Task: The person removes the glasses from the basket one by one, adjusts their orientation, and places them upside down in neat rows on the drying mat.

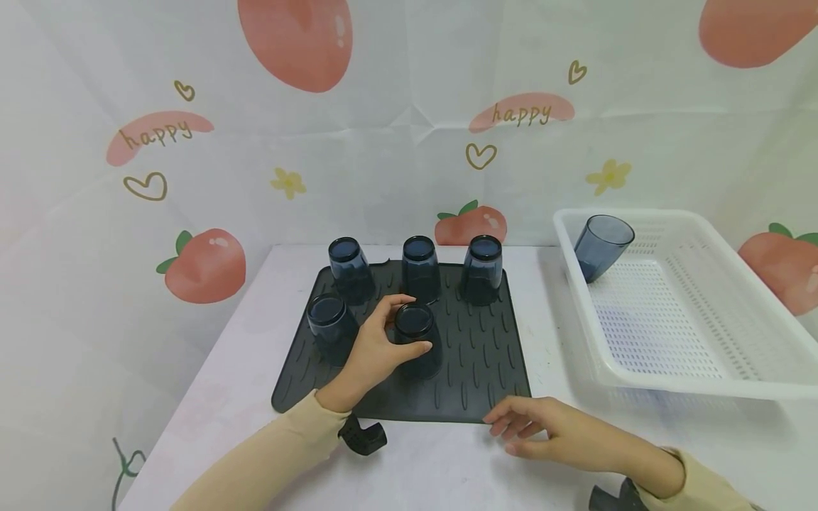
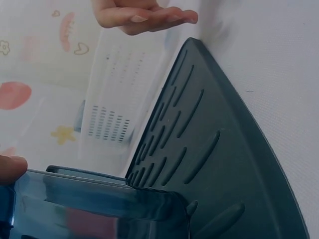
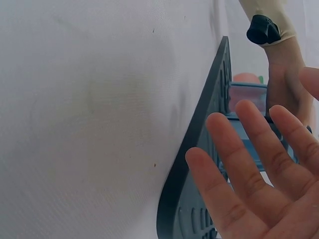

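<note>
My left hand (image 1: 377, 348) grips a dark blue glass (image 1: 418, 348), thumb on the near side and fingers behind it. That glass stands upside down on the black ridged drying mat (image 1: 473, 369); it also fills the bottom of the left wrist view as a clear blue tumbler (image 2: 94, 209). Just left of this hand is another upturned glass (image 1: 329, 326). My right hand (image 1: 549, 433) hovers by the mat's near right corner, holding nothing. In the right wrist view its fingers (image 3: 249, 174) are spread and loosely bent.
Three more upturned glasses line the mat's far edge: left (image 1: 350, 270), middle (image 1: 420, 266) and right (image 1: 482, 270). A white perforated basket (image 1: 757, 312) stands to the right, with one blue glass (image 1: 601, 248) leaning in its far left corner. Behind the white table (image 1: 224, 397) hangs a printed cloth (image 1: 383, 156).
</note>
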Available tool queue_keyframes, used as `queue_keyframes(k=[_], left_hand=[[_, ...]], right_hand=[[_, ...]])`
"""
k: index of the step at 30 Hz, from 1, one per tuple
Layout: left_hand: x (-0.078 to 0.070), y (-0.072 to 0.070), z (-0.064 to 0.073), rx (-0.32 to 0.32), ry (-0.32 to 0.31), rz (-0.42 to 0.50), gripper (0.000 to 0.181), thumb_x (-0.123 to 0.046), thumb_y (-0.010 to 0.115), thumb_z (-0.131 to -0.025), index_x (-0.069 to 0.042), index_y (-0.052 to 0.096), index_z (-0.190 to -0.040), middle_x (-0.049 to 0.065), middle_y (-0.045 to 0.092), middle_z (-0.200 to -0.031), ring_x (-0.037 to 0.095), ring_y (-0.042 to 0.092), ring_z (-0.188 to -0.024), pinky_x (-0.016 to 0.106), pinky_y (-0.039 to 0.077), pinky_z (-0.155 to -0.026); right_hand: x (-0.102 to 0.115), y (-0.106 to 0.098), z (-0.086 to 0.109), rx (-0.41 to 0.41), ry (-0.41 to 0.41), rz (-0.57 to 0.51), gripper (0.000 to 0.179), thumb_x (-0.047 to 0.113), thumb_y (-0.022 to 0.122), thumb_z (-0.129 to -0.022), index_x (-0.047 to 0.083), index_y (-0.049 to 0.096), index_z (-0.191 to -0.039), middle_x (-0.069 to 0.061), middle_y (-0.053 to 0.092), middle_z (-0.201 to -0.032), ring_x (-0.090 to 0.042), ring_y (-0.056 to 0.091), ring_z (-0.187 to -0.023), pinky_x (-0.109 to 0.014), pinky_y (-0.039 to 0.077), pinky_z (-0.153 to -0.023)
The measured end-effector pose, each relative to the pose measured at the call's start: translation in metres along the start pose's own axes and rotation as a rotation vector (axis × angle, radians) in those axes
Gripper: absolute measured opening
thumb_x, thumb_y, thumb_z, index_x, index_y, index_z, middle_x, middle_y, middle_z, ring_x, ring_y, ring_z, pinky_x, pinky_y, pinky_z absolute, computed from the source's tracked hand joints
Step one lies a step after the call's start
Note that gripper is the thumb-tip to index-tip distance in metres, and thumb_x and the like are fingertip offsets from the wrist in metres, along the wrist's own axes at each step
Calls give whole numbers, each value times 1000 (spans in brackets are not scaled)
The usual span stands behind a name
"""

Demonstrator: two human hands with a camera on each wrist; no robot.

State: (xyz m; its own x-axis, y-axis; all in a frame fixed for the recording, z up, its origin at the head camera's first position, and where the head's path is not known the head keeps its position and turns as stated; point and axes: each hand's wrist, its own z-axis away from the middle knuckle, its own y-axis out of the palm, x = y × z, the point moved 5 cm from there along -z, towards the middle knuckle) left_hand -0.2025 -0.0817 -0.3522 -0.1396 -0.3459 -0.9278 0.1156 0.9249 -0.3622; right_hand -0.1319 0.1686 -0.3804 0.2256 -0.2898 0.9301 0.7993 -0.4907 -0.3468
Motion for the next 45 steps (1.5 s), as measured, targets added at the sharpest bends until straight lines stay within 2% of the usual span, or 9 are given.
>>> queue_keyframes(k=[8,19,26,45], left_hand=[[1,2,0,8,-5,-54,71,-13,83,-75,-21,47,-135,2,60,-116,17,58,-101,37,49,-86],[1,4,0,20,-4,-29,73,-10,82,-75,-15,45,-138,3,59,-119,20,59,-109,42,50,-91],[1,5,-1,37,-16,27,74,-7,81,-76,-15,43,-138,6,54,-128,21,56,-118,45,45,-104],[-1,4,-2,30,-8,9,74,-7,82,-75,-18,44,-137,6,51,-133,22,55,-119,46,47,-102]], right_hand=[[2,2,2,-9,-28,-3,27,21,59,-97,11,58,-122,-3,67,-112,-6,63,-97,-24,55,-83],[-1,3,1,0,-34,-11,28,22,59,-98,11,57,-123,-2,67,-112,-4,62,-98,-25,55,-84],[-3,4,0,8,-31,-29,28,22,60,-97,11,57,-123,-3,67,-112,-4,62,-99,-24,55,-84],[3,4,0,12,-45,-23,28,22,58,-98,9,57,-123,-4,67,-113,-5,62,-99,-25,55,-85]])
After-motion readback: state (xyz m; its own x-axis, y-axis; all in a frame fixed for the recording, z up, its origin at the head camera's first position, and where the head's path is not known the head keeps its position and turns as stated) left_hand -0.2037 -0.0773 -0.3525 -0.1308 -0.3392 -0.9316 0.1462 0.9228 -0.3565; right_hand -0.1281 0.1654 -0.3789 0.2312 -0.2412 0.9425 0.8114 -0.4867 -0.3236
